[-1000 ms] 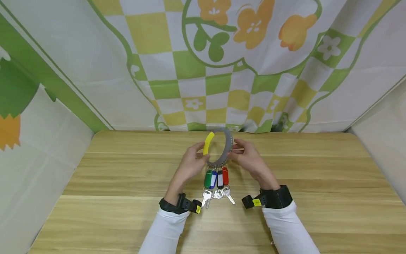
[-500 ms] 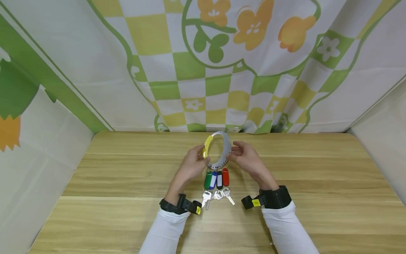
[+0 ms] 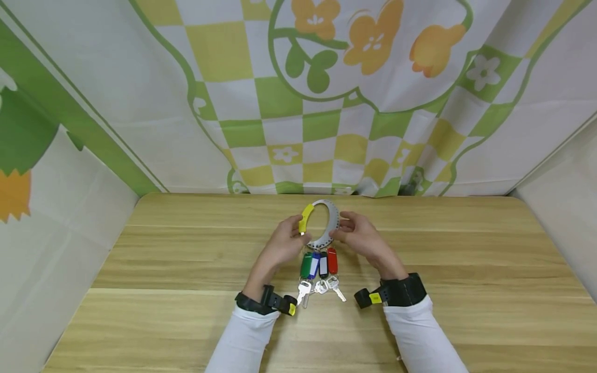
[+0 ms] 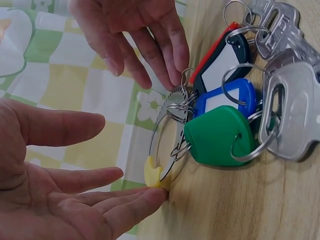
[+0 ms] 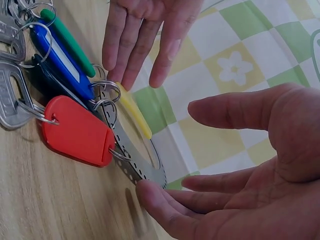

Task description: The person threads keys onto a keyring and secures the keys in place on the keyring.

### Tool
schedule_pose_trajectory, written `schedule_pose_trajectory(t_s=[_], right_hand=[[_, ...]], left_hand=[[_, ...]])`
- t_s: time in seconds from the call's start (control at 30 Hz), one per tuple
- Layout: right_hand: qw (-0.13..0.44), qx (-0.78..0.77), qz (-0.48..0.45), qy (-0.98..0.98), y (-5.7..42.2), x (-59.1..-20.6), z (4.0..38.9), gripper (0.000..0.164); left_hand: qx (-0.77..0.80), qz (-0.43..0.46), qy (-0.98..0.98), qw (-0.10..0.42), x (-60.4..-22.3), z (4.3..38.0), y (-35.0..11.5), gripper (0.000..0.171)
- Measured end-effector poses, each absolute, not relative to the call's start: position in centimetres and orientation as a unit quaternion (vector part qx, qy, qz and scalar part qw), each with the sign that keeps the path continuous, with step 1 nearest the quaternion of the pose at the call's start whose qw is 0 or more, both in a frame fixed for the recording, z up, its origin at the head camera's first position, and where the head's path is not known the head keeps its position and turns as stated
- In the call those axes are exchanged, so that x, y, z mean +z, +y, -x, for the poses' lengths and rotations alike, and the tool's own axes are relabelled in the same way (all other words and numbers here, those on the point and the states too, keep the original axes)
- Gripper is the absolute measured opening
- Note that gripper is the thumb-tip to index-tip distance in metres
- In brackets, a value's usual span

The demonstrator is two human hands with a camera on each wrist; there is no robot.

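A large grey key ring (image 3: 333, 216) with a yellow section (image 3: 305, 218) lies on the wooden table between the two hands. Along its near edge, small wire loops carry a green tag (image 3: 306, 265), a blue tag (image 4: 242, 95), a black tag (image 3: 324, 264) and a red tag (image 5: 77, 131), with silver keys (image 3: 304, 289) below. At the yellow side my left hand (image 3: 282, 241) has straight fingers, their tips touching or nearly touching the ring, thumb apart. My right hand (image 3: 367, 242) is placed likewise at the grey side, its thumb standing off the ring in the right wrist view.
Behind the table (image 3: 186, 248) hangs a green, yellow and white checked curtain (image 3: 317, 134) with orange flowers; its lower hem meets the back edge. White walls or cloth flank both sides. Each wrist wears a black camera band (image 3: 406, 291).
The key ring has tipped down and come slightly nearer the person, from held up to lying on the table. Both hands have loosened around it, moving down a little. Tags and keys barely shifted.
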State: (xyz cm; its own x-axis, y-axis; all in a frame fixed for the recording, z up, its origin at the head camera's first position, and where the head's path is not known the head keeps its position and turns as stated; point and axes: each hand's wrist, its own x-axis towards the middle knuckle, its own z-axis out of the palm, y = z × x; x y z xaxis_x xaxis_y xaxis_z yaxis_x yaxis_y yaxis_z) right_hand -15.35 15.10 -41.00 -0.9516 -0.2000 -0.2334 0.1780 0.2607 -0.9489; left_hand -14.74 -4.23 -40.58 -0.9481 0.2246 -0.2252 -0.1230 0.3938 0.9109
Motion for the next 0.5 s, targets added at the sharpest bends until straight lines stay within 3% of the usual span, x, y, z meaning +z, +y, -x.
schedule_pose_trajectory(t_s=[0.5], right_hand=[[0.156,-0.584,0.014,0.797,15.02,-41.05,15.24,0.068]], left_hand=[[0.565,-0.023,0.809,0.163,-40.49,14.6,-4.14,0.063]])
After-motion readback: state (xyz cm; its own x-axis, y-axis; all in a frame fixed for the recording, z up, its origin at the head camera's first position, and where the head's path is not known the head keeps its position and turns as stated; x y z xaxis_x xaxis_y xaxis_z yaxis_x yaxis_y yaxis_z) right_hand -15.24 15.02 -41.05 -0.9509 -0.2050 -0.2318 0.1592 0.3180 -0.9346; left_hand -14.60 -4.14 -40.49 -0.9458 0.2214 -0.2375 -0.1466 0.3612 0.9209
